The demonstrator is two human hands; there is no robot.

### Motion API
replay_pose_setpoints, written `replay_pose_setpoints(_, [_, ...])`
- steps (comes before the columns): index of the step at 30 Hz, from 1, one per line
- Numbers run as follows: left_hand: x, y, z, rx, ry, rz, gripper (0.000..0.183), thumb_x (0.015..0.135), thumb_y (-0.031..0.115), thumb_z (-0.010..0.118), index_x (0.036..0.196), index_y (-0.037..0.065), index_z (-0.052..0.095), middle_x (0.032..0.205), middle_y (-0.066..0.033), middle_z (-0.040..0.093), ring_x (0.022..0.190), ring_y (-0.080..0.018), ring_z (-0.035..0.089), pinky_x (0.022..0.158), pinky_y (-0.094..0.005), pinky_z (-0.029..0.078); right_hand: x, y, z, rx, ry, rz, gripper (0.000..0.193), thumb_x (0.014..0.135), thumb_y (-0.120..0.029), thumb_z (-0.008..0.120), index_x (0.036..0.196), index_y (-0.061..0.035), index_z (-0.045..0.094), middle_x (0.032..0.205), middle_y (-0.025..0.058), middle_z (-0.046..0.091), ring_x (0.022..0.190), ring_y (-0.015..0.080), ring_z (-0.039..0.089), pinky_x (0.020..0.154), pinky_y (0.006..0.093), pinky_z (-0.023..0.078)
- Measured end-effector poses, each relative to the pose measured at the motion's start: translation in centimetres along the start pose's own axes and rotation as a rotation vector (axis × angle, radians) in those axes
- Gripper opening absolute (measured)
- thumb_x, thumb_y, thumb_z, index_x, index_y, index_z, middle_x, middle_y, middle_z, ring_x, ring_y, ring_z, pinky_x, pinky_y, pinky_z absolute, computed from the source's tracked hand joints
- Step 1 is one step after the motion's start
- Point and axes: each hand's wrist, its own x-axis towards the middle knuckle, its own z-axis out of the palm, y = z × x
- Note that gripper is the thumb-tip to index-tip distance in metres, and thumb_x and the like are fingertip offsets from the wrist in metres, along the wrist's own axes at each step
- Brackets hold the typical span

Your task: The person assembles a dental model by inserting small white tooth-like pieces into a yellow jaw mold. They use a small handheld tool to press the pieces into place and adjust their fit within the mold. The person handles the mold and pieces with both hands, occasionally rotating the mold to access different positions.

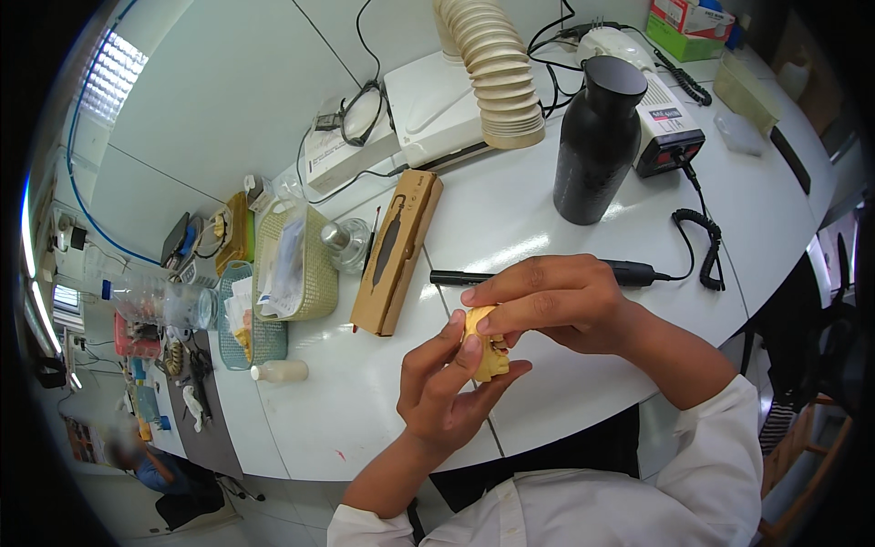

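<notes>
A small yellow plaster tooth model (490, 357) is held between both hands above the front edge of the white table (565, 210). My left hand (447, 383) cups it from below, thumb and fingers pressed on its side. My right hand (556, 305) grips it from above with thumb and forefinger. Much of the model is hidden by the fingers. Just behind the hands lies a black handpiece (456, 277) with a coiled black cord (706, 246).
A tall black bottle (597, 137) stands at the back, beside a small control box (670, 123) and a ribbed beige suction hose (492, 68). A long cardboard box (396, 251), beige basket (292, 260), glass jar (346, 242) and white vial (283, 370) lie left. Another person sits far left.
</notes>
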Motion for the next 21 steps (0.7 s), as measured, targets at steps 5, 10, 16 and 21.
replay_pose_setpoints(5, [0.0,-0.1,0.1,-0.011,0.023,0.007,0.069,0.067,0.019,0.093,0.123,0.006,0.053,0.121,-0.0171,0.057,0.107,-0.0241,0.064,0.084,-0.0304,0.059,0.0,0.1,0.0,-0.03,0.003,-0.026,0.03,0.077,-0.008,0.077,0.107,-0.0115,0.071,0.107,0.0107,0.073,0.09,0.026,0.073,0.074,0.0322,0.059])
replay_pose_setpoints(10, [0.4,-0.6,-0.6,-1.196,-0.031,-0.836,0.067,0.07,0.008,0.09,0.126,-0.003,0.055,0.117,-0.0164,0.064,0.095,-0.0214,0.069,0.082,-0.0302,0.06,-0.2,0.2,0.2,-0.022,0.006,0.105,0.036,0.075,-0.019,0.08,0.11,-0.0118,0.071,0.105,0.0079,0.074,0.093,0.0237,0.072,0.076,0.0331,0.057])
replay_pose_setpoints(16, [0.2,-2.2,-0.5,-1.43,-0.134,-0.956,0.069,0.089,0.051,0.07,0.122,-0.007,0.054,0.102,-0.0185,0.067,0.083,-0.0239,0.071,0.071,-0.0298,0.058,0.0,-0.4,0.0,-0.005,-0.061,0.257,0.044,0.072,-0.031,0.082,0.11,-0.0114,0.071,0.101,0.005,0.074,0.088,0.0221,0.07,0.076,0.0334,0.056])
replay_pose_setpoints(21, [0.1,-2.5,-0.6,-1.441,-0.171,-0.988,0.071,0.091,0.06,0.061,0.114,-0.006,0.053,0.099,-0.0193,0.067,0.08,-0.0249,0.071,0.07,-0.0305,0.058,0.1,-0.3,-0.1,-0.017,-0.114,0.215,0.038,0.072,-0.028,0.081,0.106,-0.0117,0.074,0.098,0.0029,0.074,0.088,0.022,0.069,0.076,0.033,0.055])
